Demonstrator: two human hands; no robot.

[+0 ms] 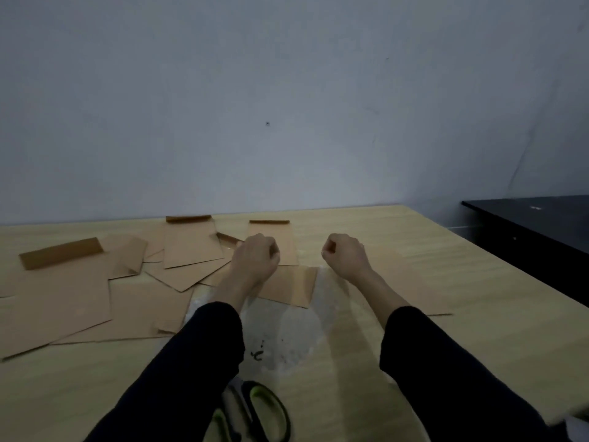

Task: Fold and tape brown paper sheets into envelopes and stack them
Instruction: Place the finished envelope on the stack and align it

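Brown paper envelopes [191,247] are lying plain tan across the left half of the table [446,282], their folded flaps [60,253] showing a darker brown toward the far edge. The table is showing pale yellow wood with fine grain lines. A whitish, translucent sheet [287,330] near the middle is carrying black specks. Scissors [264,406] at the near edge are showing black handles lined in lime green. Black sleeves [204,346] are crossing the near edge, with a grey-blue wall [287,90] behind and a black cabinet top [541,224] beyond the right edge.
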